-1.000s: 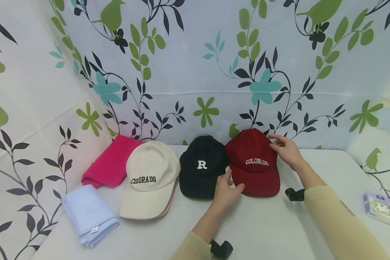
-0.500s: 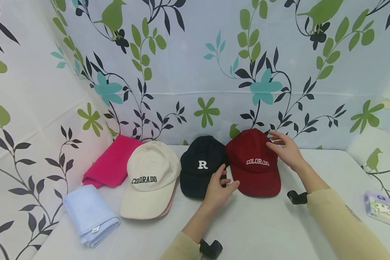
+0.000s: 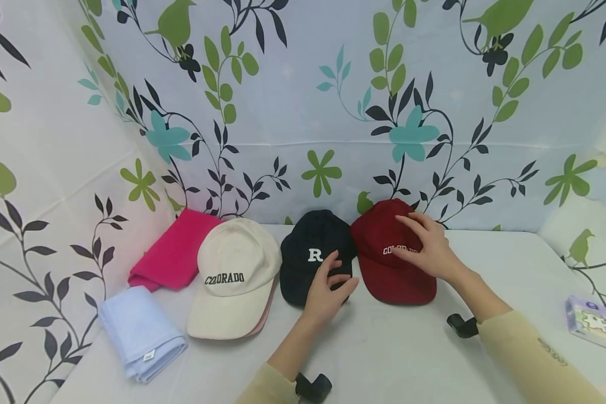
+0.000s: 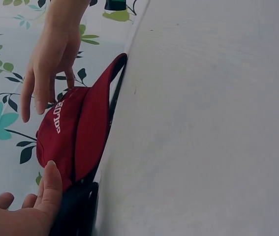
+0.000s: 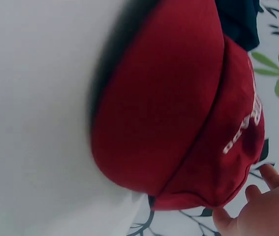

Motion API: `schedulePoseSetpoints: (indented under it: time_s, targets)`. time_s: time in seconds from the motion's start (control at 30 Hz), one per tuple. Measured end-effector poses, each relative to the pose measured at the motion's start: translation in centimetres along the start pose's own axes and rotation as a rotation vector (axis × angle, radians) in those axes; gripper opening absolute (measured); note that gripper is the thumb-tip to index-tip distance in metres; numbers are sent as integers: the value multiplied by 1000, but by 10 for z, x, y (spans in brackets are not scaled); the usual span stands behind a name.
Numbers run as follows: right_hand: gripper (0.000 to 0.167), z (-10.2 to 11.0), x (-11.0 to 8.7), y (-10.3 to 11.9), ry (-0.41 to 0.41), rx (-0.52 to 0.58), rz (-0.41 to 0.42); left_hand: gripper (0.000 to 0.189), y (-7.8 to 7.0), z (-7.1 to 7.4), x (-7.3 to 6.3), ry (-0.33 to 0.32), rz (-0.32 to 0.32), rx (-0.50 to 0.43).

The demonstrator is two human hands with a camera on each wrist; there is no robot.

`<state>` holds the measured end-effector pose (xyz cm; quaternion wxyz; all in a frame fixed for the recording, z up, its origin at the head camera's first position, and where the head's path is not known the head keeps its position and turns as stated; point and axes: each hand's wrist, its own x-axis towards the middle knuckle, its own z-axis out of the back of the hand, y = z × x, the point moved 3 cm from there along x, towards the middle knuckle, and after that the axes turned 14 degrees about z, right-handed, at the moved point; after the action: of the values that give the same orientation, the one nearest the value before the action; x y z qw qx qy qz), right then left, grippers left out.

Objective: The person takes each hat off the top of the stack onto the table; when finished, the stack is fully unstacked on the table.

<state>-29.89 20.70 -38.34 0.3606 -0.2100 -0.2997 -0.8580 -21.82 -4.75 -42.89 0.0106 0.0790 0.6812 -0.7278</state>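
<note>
A dark red cap (image 3: 391,280) with white COLORADO lettering lies at the right end of a row of caps. My right hand (image 3: 426,249) hovers over its right front, partly covering the lettering; the fingers are spread and grip nothing. In front of the black cap (image 3: 298,280) with a white R, my left hand (image 3: 325,294) has loosely bent fingers and holds nothing. The right wrist view has the right hand (image 5: 272,211) beside the red cap's crown (image 5: 218,162). Whether any fingertip touches a cap, I cannot tell.
Left of the black cap sits a cream COLORADO cap (image 3: 237,252), a pink brim (image 3: 260,320) showing beneath it. Further left lie a folded pink cloth (image 3: 174,252) and a folded light blue cloth (image 3: 138,334). A small purple-white pack (image 3: 591,322) is at far right.
My left hand has moved left, from the red cap's edge to in front of the black cap. My right hand has shifted left from the red cap's side over its front. The caps stay put.
</note>
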Motion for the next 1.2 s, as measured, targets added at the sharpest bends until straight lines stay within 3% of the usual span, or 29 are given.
schedulePoseSetpoints:
  time_s: [0.43, 0.73, 1.2]
  targets:
    - [99, -16, -23, 23, 211, -91, -8, 70, 0, 18, -6, 37, -79, -50]
    - [113, -23, -43, 32, 335, -172, -36, 66, 1, 29, -10, 25, -62, -52]
    - [111, -28, -48, 23, 352, -172, -84, 63, -5, 42, -20, 24, -70, -46]
